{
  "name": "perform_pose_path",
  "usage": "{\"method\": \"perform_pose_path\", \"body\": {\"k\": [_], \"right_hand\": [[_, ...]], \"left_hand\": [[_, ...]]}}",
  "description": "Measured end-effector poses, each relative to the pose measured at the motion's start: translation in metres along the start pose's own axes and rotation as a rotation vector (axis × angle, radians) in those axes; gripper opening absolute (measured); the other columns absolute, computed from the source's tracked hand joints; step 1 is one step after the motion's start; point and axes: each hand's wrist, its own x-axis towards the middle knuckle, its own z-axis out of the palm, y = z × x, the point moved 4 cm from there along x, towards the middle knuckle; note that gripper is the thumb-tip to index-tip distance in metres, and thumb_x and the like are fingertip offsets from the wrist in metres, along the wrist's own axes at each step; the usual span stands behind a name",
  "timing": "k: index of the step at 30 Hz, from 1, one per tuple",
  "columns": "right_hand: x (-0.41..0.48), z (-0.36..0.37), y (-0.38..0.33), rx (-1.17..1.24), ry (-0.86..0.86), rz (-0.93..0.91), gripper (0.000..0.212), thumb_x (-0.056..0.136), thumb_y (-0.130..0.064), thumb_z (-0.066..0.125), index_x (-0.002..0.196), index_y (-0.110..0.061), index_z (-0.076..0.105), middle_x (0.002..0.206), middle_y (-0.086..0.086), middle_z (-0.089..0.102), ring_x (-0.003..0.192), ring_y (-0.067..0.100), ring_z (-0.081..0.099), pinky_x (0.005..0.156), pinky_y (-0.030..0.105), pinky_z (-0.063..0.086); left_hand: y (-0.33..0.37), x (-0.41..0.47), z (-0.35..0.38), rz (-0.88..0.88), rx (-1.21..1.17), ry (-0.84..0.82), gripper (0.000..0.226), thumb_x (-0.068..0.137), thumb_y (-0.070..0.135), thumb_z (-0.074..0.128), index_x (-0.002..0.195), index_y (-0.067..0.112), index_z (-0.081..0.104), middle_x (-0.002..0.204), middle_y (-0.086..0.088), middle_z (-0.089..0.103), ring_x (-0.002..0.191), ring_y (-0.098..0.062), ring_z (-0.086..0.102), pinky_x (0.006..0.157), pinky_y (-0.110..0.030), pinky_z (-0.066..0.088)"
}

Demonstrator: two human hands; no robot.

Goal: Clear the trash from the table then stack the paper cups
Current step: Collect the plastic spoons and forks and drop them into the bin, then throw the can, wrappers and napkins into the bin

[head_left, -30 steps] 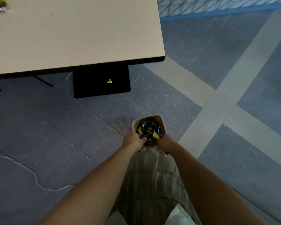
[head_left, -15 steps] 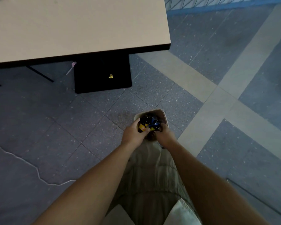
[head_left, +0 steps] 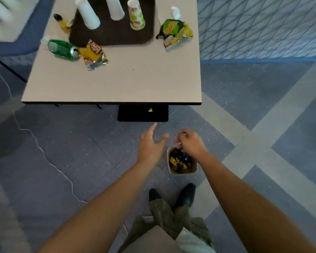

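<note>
Green can lies sideways, mouth pointing right.

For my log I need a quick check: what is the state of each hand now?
Left hand: open, fingers spread, holding nothing.
Right hand: fingers curled above the bin, pinching a small white scrap.

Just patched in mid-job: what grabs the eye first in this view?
The litter on the table: a green can on its side and a yellow wrapper at the left, and a green chip bag at the right, flanking a dark tray with three upturned cups. On the floor, a small bin stuffed with wrappers has the right hand over its rim and the left hand open beside it.
</note>
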Motion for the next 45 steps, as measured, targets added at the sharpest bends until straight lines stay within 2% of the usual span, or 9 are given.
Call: {"method": "perform_pose_path", "body": {"k": [3, 10, 12, 18, 22, 33, 36, 40, 45], "right_hand": [[-0.017, -0.01, -0.051, 0.078, -0.019, -0.09, 0.018, 0.104, -0.025, 0.047, 0.11, -0.022, 0.063, 0.092, 0.004, 0.077, 0.076, 0.023, 0.072, 0.076, 0.042, 0.059], [-0.038, -0.003, -0.136, 0.149, -0.103, -0.233, 0.016, 0.104, -0.018, 0.048, 0.106, -0.018, 0.064, 0.089, 0.008, 0.078, 0.07, 0.022, 0.068, 0.068, 0.035, 0.056], [-0.043, 0.009, -0.159, 0.157, -0.136, -0.255, 0.017, 0.104, -0.018, 0.049, 0.109, -0.014, 0.065, 0.088, 0.009, 0.078, 0.071, 0.024, 0.068, 0.069, 0.036, 0.056], [-0.035, 0.066, -0.222, 0.121, -0.197, -0.283, 0.019, 0.104, -0.02, 0.05, 0.112, -0.011, 0.064, 0.09, 0.011, 0.078, 0.073, 0.025, 0.069, 0.07, 0.037, 0.053], [-0.015, 0.114, -0.263, 0.108, -0.216, -0.281, 0.02, 0.104, -0.023, 0.051, 0.112, -0.012, 0.065, 0.092, 0.01, 0.078, 0.073, 0.024, 0.07, 0.073, 0.039, 0.056], [0.042, 0.214, -0.365, 0.091, -0.122, -0.312, 0.019, 0.102, -0.021, 0.049, 0.109, -0.02, 0.066, 0.099, 0.005, 0.076, 0.08, 0.023, 0.071, 0.07, 0.037, 0.057], [0.059, 0.223, -0.385, 0.037, -0.088, -0.317, 0.018, 0.1, -0.021, 0.052, 0.112, -0.022, 0.065, 0.104, 0.001, 0.072, 0.087, 0.022, 0.073, 0.073, 0.038, 0.06], [0.094, 0.227, -0.413, -0.087, -0.022, -0.383, 0.017, 0.099, -0.027, 0.055, 0.114, -0.027, 0.063, 0.108, -0.007, 0.066, 0.09, 0.02, 0.069, 0.077, 0.043, 0.062], [0.151, 0.234, -0.454, -0.276, 0.072, -0.494, 0.03, 0.093, -0.018, 0.063, 0.123, -0.019, 0.061, 0.107, -0.001, 0.059, 0.096, 0.019, 0.057, 0.086, 0.032, 0.045]], "left_hand": [[0.013, -0.014, -0.025, 0.015, -0.088, 0.059, 0.068, 0.096, 0.057, 0.063, 0.156, 0.043, 0.035, 0.15, 0.003, 0.038, 0.12, -0.009, 0.057, 0.098, -0.034, 0.051], [0.03, -0.031, -0.085, 0.062, -0.242, 0.176, 0.066, 0.096, 0.052, 0.066, 0.155, 0.046, 0.038, 0.146, 0.008, 0.04, 0.127, -0.009, 0.056, 0.099, -0.036, 0.052], [0.032, -0.027, -0.107, 0.076, -0.262, 0.22, 0.066, 0.095, 0.053, 0.067, 0.154, 0.046, 0.039, 0.143, 0.009, 0.041, 0.125, -0.01, 0.057, 0.101, -0.04, 0.054], [0.022, 0.01, -0.189, 0.085, -0.324, 0.315, 0.065, 0.096, 0.045, 0.069, 0.154, 0.041, 0.04, 0.146, 0.002, 0.046, 0.123, -0.012, 0.06, 0.096, -0.029, 0.05], [0.004, 0.052, -0.253, 0.078, -0.337, 0.329, 0.062, 0.096, 0.044, 0.07, 0.152, 0.044, 0.043, 0.145, 0.0, 0.047, 0.12, -0.013, 0.062, 0.101, -0.036, 0.052], [0.002, 0.167, -0.432, 0.135, -0.194, 0.32, 0.063, 0.095, 0.045, 0.07, 0.152, 0.04, 0.044, 0.141, 0.005, 0.051, 0.111, -0.008, 0.063, 0.086, -0.022, 0.046], [0.011, 0.197, -0.456, 0.141, -0.199, 0.325, 0.061, 0.095, 0.042, 0.071, 0.151, 0.041, 0.045, 0.138, 0.007, 0.05, 0.109, -0.007, 0.063, 0.091, -0.025, 0.049], [0.023, 0.24, -0.467, 0.134, -0.182, 0.308, 0.06, 0.096, 0.038, 0.071, 0.15, 0.039, 0.045, 0.137, 0.006, 0.049, 0.108, -0.008, 0.063, 0.08, -0.017, 0.045], [0.03, 0.295, -0.471, 0.1, -0.13, 0.259, 0.064, 0.095, 0.035, 0.073, 0.152, 0.039, 0.044, 0.143, -0.001, 0.047, 0.114, -0.014, 0.065, 0.09, -0.025, 0.048]]}}
